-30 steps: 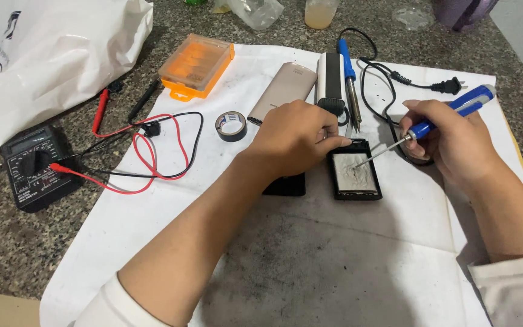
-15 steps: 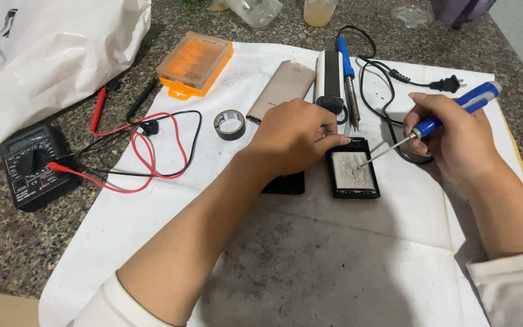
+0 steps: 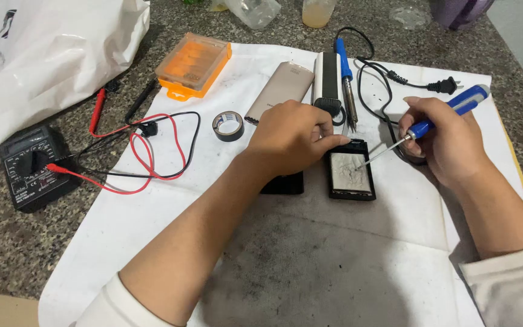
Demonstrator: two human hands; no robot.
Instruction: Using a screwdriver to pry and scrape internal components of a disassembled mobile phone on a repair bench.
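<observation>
A small black device [image 3: 351, 174] with its back open and a pale grey inside lies on a white sheet [image 3: 171, 212]. My left hand [image 3: 292, 136] rests on the device's upper left corner and holds it down. My right hand [image 3: 446, 142] grips a blue-handled screwdriver [image 3: 437, 119], whose metal tip touches the pale surface inside the device. A second black flat piece [image 3: 283, 183] lies partly under my left wrist.
A black multimeter [image 3: 31, 169] with red and black leads [image 3: 146, 151] sits at the left. An orange case [image 3: 194, 65], a tape roll [image 3: 228, 125], a gold phone cover [image 3: 279, 88], a soldering iron [image 3: 346, 82] with its plug [image 3: 443, 86] and a white plastic bag [image 3: 49, 54] lie behind.
The screwdriver's handle has shifted slightly while its tip stays on the device's inner surface. My left hand has kept its place.
</observation>
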